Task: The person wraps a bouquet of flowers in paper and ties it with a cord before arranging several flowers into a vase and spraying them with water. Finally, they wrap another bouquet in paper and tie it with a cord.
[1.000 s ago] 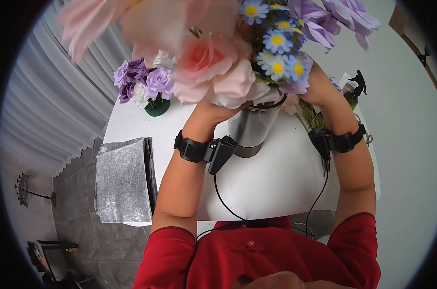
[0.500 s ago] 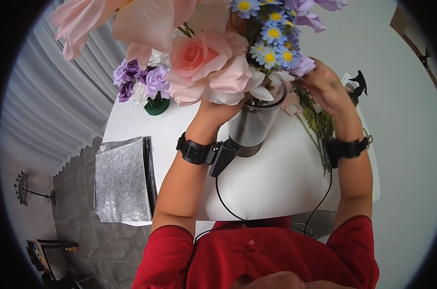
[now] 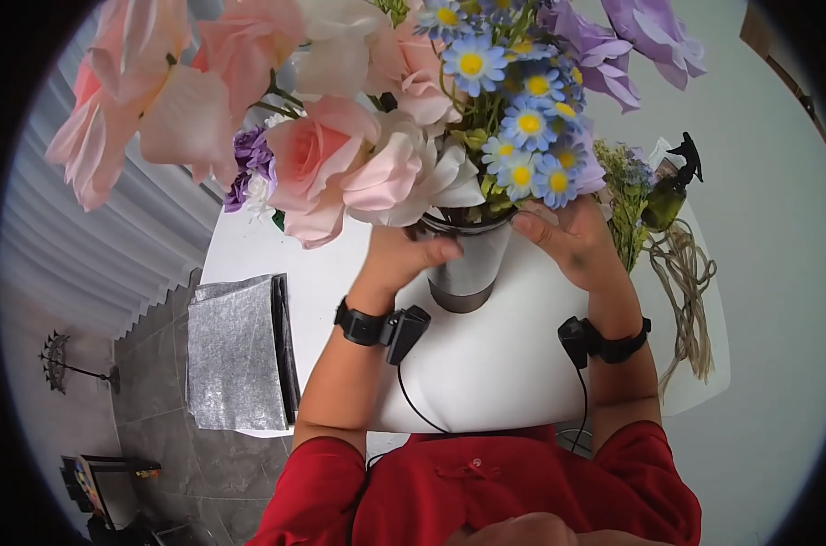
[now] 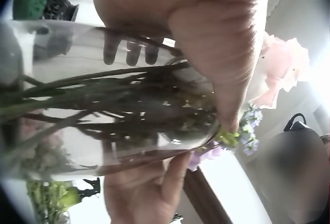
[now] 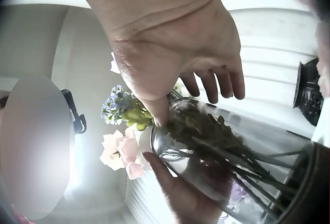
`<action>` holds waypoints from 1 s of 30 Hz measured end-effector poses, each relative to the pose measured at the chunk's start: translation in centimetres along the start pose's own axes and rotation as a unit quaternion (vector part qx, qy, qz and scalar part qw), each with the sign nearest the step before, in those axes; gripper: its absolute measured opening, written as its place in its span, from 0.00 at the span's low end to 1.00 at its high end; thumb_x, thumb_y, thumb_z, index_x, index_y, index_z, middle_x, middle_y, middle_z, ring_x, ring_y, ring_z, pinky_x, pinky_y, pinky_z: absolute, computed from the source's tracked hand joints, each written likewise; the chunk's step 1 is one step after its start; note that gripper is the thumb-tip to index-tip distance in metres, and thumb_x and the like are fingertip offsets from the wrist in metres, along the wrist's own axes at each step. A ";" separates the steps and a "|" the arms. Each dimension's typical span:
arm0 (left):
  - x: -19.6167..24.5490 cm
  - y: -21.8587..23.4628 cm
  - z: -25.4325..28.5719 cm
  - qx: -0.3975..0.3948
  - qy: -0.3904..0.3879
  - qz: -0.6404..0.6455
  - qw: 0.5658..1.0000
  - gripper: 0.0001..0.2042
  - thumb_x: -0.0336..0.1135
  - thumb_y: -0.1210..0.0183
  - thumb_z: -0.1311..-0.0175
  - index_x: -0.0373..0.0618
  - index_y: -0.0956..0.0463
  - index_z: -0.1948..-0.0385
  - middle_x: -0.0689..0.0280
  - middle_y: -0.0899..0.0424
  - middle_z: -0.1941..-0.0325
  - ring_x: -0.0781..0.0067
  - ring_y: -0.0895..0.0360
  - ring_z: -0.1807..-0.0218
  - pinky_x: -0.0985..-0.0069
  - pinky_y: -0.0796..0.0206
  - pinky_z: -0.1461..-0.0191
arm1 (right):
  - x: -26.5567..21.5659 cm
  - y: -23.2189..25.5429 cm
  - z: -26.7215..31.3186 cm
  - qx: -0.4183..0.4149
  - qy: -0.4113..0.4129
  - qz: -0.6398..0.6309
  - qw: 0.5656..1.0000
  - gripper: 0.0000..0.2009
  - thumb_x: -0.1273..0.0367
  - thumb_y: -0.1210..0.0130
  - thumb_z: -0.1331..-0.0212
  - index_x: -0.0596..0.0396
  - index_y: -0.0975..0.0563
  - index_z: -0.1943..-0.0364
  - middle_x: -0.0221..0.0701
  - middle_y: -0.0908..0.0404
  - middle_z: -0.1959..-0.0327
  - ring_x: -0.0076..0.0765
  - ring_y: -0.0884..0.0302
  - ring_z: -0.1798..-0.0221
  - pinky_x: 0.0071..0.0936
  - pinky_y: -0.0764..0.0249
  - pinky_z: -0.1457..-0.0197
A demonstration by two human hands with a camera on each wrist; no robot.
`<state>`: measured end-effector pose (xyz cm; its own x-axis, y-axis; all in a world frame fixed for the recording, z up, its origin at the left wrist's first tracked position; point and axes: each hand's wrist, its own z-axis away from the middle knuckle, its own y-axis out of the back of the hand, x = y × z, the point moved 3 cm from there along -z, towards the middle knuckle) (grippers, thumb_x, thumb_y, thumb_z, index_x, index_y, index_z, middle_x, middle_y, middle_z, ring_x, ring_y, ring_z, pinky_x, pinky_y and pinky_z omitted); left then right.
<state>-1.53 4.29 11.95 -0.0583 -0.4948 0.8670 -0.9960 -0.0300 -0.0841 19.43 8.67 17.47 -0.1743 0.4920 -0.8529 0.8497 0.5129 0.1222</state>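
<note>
A clear glass vase (image 3: 472, 259) with a dark base stands on the white table, many stems visible inside it. Out of its mouth fan pink roses (image 3: 317, 150), blue daisies (image 3: 529, 123) and purple blooms (image 3: 654, 41). My left hand (image 3: 399, 259) grips the vase just below the rim; its fingers show through the glass in the left wrist view. Opposite it, my right hand (image 3: 572, 241) is at the rim, the thumb tip right by the glass. Its other fingers (image 5: 210, 87) are spread loosely along the vase's side in the right wrist view.
Purple and white flowers (image 3: 253, 168) stand at the back left. A stack of grey sheets (image 3: 238, 355) lies at the left edge. To the right are loose flower stems (image 3: 624, 214), a dark spray bottle (image 3: 668, 196) and a bundle of twine (image 3: 690, 300).
The right hand moved away from the rim, then came back to it lower and nearer. The bouquet has spread and shifted left and nearer, and the left thumb now shows on the vase.
</note>
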 end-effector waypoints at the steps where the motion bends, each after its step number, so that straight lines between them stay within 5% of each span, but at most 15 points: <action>1: -0.5 0.0 0.1 0.000 -0.003 -0.003 1.000 0.44 0.50 0.24 0.64 0.37 0.36 0.43 0.62 0.29 0.43 0.68 0.33 0.43 0.70 0.40 0.39 | -0.1 0.2 0.1 0.011 -0.010 0.014 1.000 0.28 0.62 0.35 0.48 0.64 0.31 0.48 0.39 0.26 0.48 0.35 0.28 0.46 0.31 0.35 0.40; 6: -1.9 -1.0 0.9 -0.019 -0.042 0.012 0.999 0.58 0.51 0.21 0.73 0.36 0.49 0.37 0.59 0.35 0.39 0.65 0.37 0.38 0.70 0.45 0.35 | 0.3 0.4 0.5 0.045 -0.004 0.006 0.999 0.26 0.64 0.35 0.48 0.65 0.30 0.49 0.38 0.26 0.51 0.34 0.27 0.49 0.30 0.33 0.43; 8: -2.0 -1.6 1.9 -0.008 0.003 0.035 0.999 0.61 0.45 0.19 0.75 0.37 0.55 0.35 0.58 0.37 0.38 0.64 0.39 0.37 0.70 0.43 0.37 | 0.0 0.2 0.5 0.056 0.027 0.034 0.997 0.25 0.65 0.35 0.49 0.65 0.30 0.50 0.38 0.26 0.51 0.34 0.27 0.50 0.30 0.32 0.44; 10: -3.3 -0.9 2.8 -0.060 0.068 -0.080 0.993 0.60 0.41 0.20 0.72 0.38 0.56 0.36 0.58 0.40 0.36 0.63 0.42 0.35 0.68 0.42 0.37 | -0.6 -0.4 0.5 0.035 0.079 0.061 0.994 0.25 0.65 0.35 0.49 0.64 0.30 0.50 0.39 0.27 0.52 0.35 0.27 0.50 0.29 0.33 0.43; 13: -3.7 -2.0 3.6 -0.024 0.079 0.023 0.996 0.56 0.38 0.21 0.69 0.38 0.55 0.37 0.57 0.44 0.35 0.61 0.46 0.31 0.67 0.39 0.37 | 0.1 -0.5 0.6 0.015 0.061 0.092 0.994 0.25 0.66 0.34 0.51 0.62 0.30 0.49 0.40 0.27 0.49 0.39 0.28 0.48 0.32 0.35 0.42; 16: -3.8 -1.5 3.0 -0.065 0.023 -0.094 0.993 0.52 0.35 0.23 0.67 0.38 0.54 0.38 0.57 0.49 0.32 0.60 0.52 0.29 0.66 0.38 0.37 | -0.7 -0.6 1.0 0.019 0.054 0.116 0.992 0.25 0.66 0.34 0.53 0.59 0.28 0.50 0.37 0.25 0.49 0.41 0.28 0.47 0.35 0.35 0.42; 18: -3.5 -2.3 3.6 -0.028 0.037 0.016 0.999 0.51 0.35 0.23 0.67 0.38 0.52 0.40 0.58 0.48 0.33 0.60 0.53 0.28 0.66 0.39 0.35 | 0.0 -0.2 1.3 0.013 0.007 0.133 0.991 0.25 0.67 0.35 0.55 0.58 0.28 0.50 0.37 0.24 0.51 0.40 0.27 0.47 0.34 0.35 0.42; 19: -3.3 -2.5 3.6 -0.024 0.039 0.038 0.998 0.50 0.34 0.23 0.67 0.38 0.51 0.40 0.58 0.47 0.35 0.59 0.53 0.28 0.66 0.40 0.34 | 0.0 -0.1 1.2 -0.018 0.062 0.152 0.986 0.19 0.72 0.36 0.49 0.62 0.29 0.53 0.33 0.23 0.54 0.29 0.26 0.52 0.28 0.33 0.44; 20: -3.2 -2.5 3.7 -0.019 0.042 0.060 0.997 0.49 0.34 0.23 0.66 0.38 0.51 0.41 0.59 0.46 0.36 0.59 0.53 0.28 0.65 0.41 0.33 | 0.1 0.0 1.2 -0.019 0.064 0.153 0.986 0.19 0.72 0.36 0.49 0.62 0.29 0.53 0.33 0.23 0.54 0.29 0.26 0.52 0.28 0.33 0.44; 21: -3.2 -2.5 3.9 -0.018 0.039 0.060 0.997 0.49 0.34 0.23 0.66 0.38 0.51 0.41 0.59 0.46 0.36 0.59 0.53 0.28 0.65 0.41 0.33 | 0.3 0.0 1.4 -0.019 0.050 0.144 0.988 0.21 0.73 0.37 0.49 0.61 0.30 0.51 0.33 0.24 0.53 0.30 0.27 0.51 0.28 0.34 0.43; 23: -3.6 -2.1 4.2 0.025 0.034 -0.031 0.999 0.50 0.42 0.25 0.67 0.39 0.48 0.39 0.58 0.34 0.40 0.64 0.35 0.39 0.67 0.43 0.36 | 0.2 0.0 1.3 -0.018 0.038 0.135 0.990 0.22 0.73 0.37 0.49 0.61 0.31 0.49 0.33 0.25 0.52 0.30 0.28 0.49 0.28 0.35 0.43; 26: -5.7 -0.9 4.6 0.037 0.019 -0.139 0.989 0.49 0.42 0.25 0.66 0.39 0.47 0.40 0.59 0.33 0.41 0.64 0.34 0.39 0.68 0.42 0.36 | -0.5 -0.8 1.2 -0.015 0.051 0.155 0.987 0.25 0.73 0.38 0.48 0.60 0.34 0.45 0.34 0.27 0.49 0.31 0.30 0.46 0.29 0.37 0.40; 28: -5.2 -1.1 4.7 0.053 0.005 -0.163 0.985 0.48 0.42 0.25 0.66 0.39 0.47 0.40 0.59 0.34 0.41 0.64 0.35 0.39 0.67 0.43 0.36 | -0.9 -1.0 0.8 0.062 0.080 0.042 0.994 0.23 0.72 0.37 0.52 0.59 0.29 0.50 0.36 0.22 0.54 0.35 0.22 0.53 0.30 0.29 0.47; 30: -5.0 -1.2 4.7 0.069 -0.009 -0.186 0.980 0.48 0.42 0.25 0.65 0.39 0.47 0.40 0.59 0.34 0.41 0.64 0.35 0.39 0.67 0.43 0.36 | -0.3 -0.2 0.3 0.054 0.102 0.090 0.989 0.22 0.74 0.39 0.51 0.59 0.30 0.49 0.36 0.21 0.55 0.34 0.21 0.57 0.29 0.27 0.49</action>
<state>0.29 2.73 5.45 0.3100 -0.4427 0.8414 -0.9292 -0.3282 0.1697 19.45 8.17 17.57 -0.1025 0.7060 -0.7008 0.9223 0.3313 0.1989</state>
